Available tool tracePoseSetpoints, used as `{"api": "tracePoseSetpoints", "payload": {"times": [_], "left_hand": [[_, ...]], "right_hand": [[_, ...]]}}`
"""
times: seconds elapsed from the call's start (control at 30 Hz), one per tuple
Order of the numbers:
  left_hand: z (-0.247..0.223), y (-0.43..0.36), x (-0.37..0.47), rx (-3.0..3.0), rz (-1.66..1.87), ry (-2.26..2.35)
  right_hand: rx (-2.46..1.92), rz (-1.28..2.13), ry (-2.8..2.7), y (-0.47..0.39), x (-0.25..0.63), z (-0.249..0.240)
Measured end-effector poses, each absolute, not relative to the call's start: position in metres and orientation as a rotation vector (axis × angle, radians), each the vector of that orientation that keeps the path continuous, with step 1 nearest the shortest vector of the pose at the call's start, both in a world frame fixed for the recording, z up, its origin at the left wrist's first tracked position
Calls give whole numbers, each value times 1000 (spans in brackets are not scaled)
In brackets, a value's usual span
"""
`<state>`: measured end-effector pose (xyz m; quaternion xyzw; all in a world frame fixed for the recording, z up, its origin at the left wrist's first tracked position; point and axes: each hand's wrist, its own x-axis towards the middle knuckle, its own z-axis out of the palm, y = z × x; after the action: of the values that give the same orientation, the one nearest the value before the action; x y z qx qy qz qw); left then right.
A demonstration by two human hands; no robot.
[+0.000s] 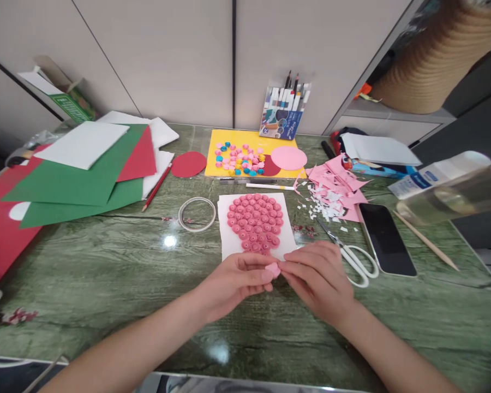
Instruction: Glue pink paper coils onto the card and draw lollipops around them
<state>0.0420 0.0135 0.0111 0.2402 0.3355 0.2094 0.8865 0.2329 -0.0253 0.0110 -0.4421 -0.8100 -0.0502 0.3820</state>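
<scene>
Paper (274, 269) in left hand (233, 284), long axis unclear

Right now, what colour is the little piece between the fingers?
The piece is light pink, best seen in the head view.

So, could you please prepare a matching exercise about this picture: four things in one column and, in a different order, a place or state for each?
1. small pink piece
2. scissors
3. pale ring
4. phone

A. face up, unlit
B. left of the white sheet
C. held in the left hand
D. between the right hand and the phone

Pairs: 1-C, 2-D, 3-B, 4-A
</scene>
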Motion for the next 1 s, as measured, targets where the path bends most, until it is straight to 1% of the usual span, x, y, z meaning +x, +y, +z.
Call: {"api": "tracePoseSetpoints", "payload": {"times": [0.13,0.2,0.23,0.3,0.4,0.5,0.6,0.67,0.77,0.87,1.0], "left_hand": [[11,12,43,502,421,693],[11,12,44,522,402,698],[11,11,44,535,385,706],[12,12,45,576,349,734],[16,13,44,768,354,812],[18,17,41,1213,507,968],[12,21,37,1819,697,1031],[5,22,36,2166,758,964],[-5,20,37,2518,721,850],[-8,19,38,2684,614,825],[-9,18,38,2764,504,847]], "right_hand": [[-1098,-259,-2138,-27,231,11],[-1112,-215,-2119,-27,230,14],[-1142,-141,-2082,-27,230,16],[-1259,95,-1950,-23,233,18],[-1536,567,-1705,-13,244,18],[-1739,1010,-1550,-3,255,12],[-1827,1306,-1482,1,256,6],[-1886,1378,-1483,1,252,6],[-1978,1372,-1512,2,243,9],[-2035,1379,-1513,6,236,14],[-2089,1418,-1462,9,234,15]]}}
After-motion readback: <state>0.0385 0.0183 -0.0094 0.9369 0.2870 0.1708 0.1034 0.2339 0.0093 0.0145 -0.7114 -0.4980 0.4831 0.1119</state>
